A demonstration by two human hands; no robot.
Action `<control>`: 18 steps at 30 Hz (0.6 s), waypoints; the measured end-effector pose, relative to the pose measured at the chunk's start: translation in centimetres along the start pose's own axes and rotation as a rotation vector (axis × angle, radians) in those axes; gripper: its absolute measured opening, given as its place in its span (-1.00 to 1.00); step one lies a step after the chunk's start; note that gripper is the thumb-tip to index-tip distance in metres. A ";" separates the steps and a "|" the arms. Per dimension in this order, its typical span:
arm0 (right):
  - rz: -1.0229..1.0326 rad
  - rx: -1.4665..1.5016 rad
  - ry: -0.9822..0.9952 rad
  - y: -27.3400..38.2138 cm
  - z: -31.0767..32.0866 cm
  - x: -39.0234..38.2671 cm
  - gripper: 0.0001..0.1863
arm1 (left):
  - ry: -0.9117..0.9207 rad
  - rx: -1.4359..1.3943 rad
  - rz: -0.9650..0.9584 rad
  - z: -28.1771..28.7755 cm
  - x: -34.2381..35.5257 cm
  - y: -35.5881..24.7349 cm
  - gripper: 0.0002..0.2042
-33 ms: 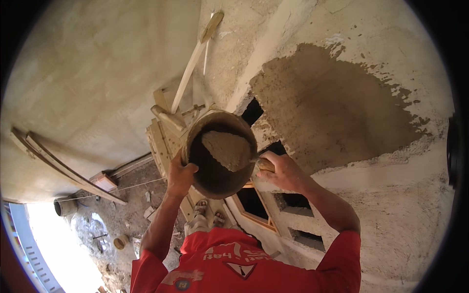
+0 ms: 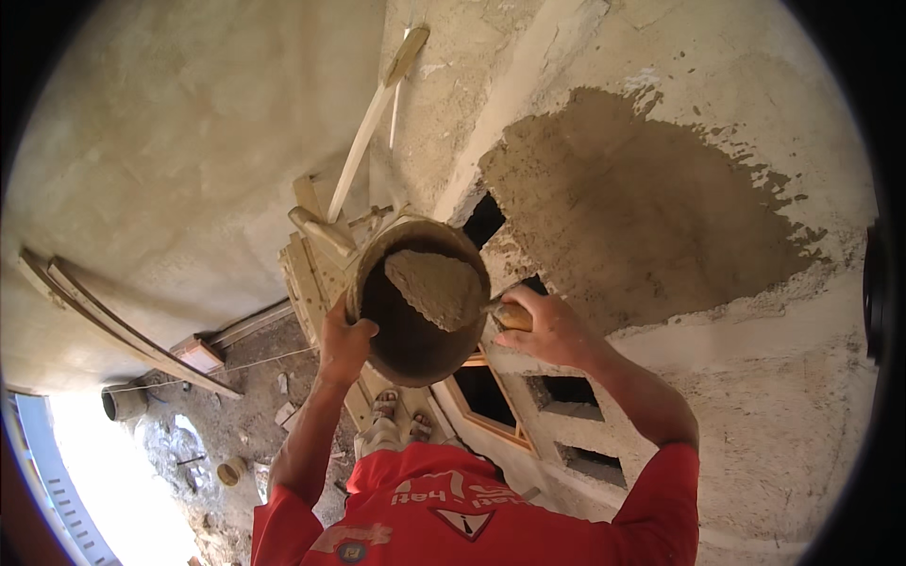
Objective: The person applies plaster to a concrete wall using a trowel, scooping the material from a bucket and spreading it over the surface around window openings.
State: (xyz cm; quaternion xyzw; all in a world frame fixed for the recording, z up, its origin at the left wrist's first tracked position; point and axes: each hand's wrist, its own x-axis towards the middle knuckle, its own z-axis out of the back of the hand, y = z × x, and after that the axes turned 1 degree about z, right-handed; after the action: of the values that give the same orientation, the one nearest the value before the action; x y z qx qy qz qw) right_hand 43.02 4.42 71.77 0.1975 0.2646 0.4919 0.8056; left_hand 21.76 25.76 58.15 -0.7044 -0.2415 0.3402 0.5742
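Note:
A round, mortar-stained bucket (image 2: 396, 363) is in front of me, its open mouth facing up. My left hand (image 2: 344, 347) is closed on its left rim, the thumb lying over the edge. In my right hand (image 2: 547, 330), closed, is the wooden handle of a trowel (image 2: 514, 316) at the bucket's right rim. The trowel's blade reaches over the bucket's mouth and is covered by a heap of grey-brown mortar (image 2: 434, 288). How much mortar lies deeper in the dark bucket is hard to see.
To the right, a wall carries a dark, wet plaster patch (image 2: 651, 217) above block openings (image 2: 571, 391) and a wooden frame (image 2: 519, 429). My feet (image 2: 385, 406) stand on planks (image 2: 307, 274). A timber pole (image 2: 363, 141) leans ahead; long boards (image 2: 132, 325) lean left. Rubble covers the ground below.

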 end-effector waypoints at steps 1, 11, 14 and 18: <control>0.030 -0.033 -0.020 0.4 1.4 0.2 -0.48 | -0.004 0.017 0.004 0.1 0.1 -0.1 -0.41; 0.009 0.192 0.026 6.2 13.6 2.3 -0.40 | -0.134 0.111 0.038 3.5 -0.5 0.4 -0.43; -0.222 0.328 0.009 2.6 15.0 5.0 -0.44 | -0.125 0.070 -0.006 4.1 -0.5 2.0 -0.42; -0.367 -0.286 -0.511 -5.0 21.3 7.6 -0.53 | -0.084 0.160 0.090 3.6 -0.5 2.6 -0.38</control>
State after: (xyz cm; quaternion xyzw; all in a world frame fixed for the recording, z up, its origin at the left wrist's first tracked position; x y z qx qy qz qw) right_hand 62.53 7.84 83.82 0.1488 0.0137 0.3057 0.9403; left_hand 18.60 27.16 55.36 -0.6515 -0.2054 0.4133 0.6021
